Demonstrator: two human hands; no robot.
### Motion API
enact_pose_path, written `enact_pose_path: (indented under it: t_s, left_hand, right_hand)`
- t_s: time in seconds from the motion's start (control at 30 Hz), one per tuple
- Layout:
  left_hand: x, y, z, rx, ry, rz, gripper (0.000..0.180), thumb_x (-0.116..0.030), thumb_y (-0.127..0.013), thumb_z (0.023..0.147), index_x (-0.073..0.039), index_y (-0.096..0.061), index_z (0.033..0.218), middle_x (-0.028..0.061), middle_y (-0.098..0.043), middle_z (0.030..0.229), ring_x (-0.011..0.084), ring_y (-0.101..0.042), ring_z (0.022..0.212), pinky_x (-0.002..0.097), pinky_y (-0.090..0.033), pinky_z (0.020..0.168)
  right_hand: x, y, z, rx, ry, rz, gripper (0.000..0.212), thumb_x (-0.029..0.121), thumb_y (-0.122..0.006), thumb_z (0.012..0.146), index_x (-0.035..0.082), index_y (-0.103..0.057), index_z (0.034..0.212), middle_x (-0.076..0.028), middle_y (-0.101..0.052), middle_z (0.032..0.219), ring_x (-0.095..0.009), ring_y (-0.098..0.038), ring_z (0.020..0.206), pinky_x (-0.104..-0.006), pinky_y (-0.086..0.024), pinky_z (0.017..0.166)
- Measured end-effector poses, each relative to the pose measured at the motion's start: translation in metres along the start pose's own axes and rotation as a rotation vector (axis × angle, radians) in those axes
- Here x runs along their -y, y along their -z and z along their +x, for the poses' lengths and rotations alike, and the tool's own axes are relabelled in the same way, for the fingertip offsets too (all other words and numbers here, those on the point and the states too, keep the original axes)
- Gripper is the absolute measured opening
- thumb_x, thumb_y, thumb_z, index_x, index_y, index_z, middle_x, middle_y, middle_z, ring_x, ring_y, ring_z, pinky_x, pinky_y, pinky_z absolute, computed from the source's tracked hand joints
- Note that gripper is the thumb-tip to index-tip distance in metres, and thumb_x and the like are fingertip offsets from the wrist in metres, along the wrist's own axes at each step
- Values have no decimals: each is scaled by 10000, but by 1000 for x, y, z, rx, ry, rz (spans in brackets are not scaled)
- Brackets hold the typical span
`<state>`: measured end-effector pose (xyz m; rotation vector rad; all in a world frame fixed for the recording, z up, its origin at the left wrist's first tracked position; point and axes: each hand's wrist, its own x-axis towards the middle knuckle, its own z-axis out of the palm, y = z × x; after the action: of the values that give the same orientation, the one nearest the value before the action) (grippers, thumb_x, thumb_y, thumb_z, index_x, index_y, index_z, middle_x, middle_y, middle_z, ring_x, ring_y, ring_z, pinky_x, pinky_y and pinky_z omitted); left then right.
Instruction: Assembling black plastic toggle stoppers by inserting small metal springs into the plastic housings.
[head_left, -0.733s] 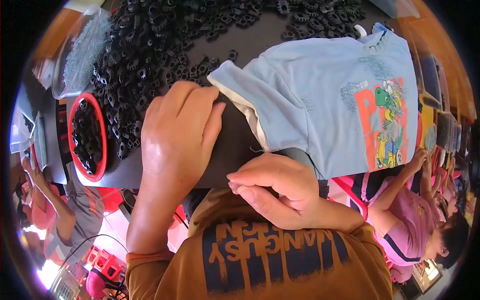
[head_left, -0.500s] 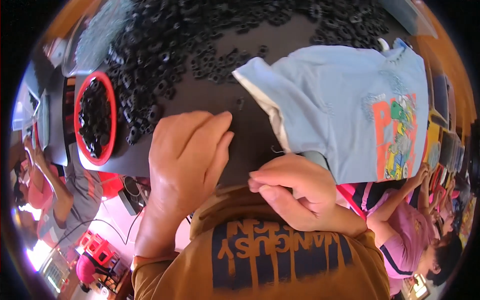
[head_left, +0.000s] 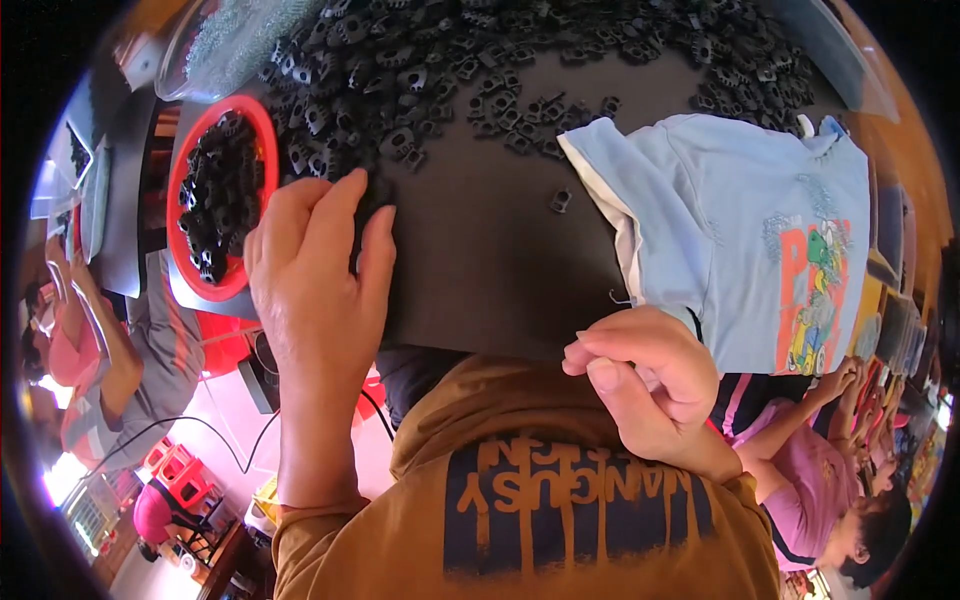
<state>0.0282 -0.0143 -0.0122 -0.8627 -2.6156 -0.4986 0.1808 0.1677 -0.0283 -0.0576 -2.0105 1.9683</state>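
My left hand (head_left: 320,260), palm down, is open with thumb and forefinger apart. It reaches to the near edge of a heap of small black plastic parts (head_left: 400,85), beside a red-rimmed bowl (head_left: 268,140) that holds more black parts. Whether its fingertips touch a part is hidden. My right hand (head_left: 655,375) is closed in a pinch by the front edge of the dark table (head_left: 470,240), near a folded light blue T-shirt (head_left: 670,200). What the pinch holds, if anything, is too small to make out. One black part (head_left: 561,200) lies alone beside the shirt's sleeve.
Tiny pale coiled pieces (head_left: 830,190) lie on the shirt; a clear tub (head_left: 240,45) at the far left holds a mass of similar ones. A clear bin (head_left: 820,50) stands far right. Other people (head_left: 800,450) sit on both sides.
My left hand has moved left and away from me to the heap, and its thumb and forefinger have parted. The right hand stays pinched near the shirt. The whole view has shifted a little.
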Motion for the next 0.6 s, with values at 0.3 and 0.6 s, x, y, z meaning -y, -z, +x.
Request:
enact_pose_path:
  t_s: [0.3, 0.6]
  left_hand:
    - [-12, 1, 11, -31, -103, -52, 162, -32, -686, 752, -19, -662, 912, 96, -611, 842, 248, -578, 766, 335, -448, 714]
    - [-66, 18, -3, 492, 147, -1064, 142, 43, -623, 792, 22, -628, 933, 87, -608, 885, 148, -567, 792, 235, -437, 702]
  right_hand:
    - [-2, 1, 1, -7, 58, 42, 193, -72, -613, 810, -36, -634, 998, -113, -645, 829, -188, -615, 692, -262, -473, 617]
    - [0, 15, 6, 39, 31, 175, 329, 12, -603, 861, -47, -548, 1180, -119, -602, 954, -171, -597, 833, -267, -463, 729]
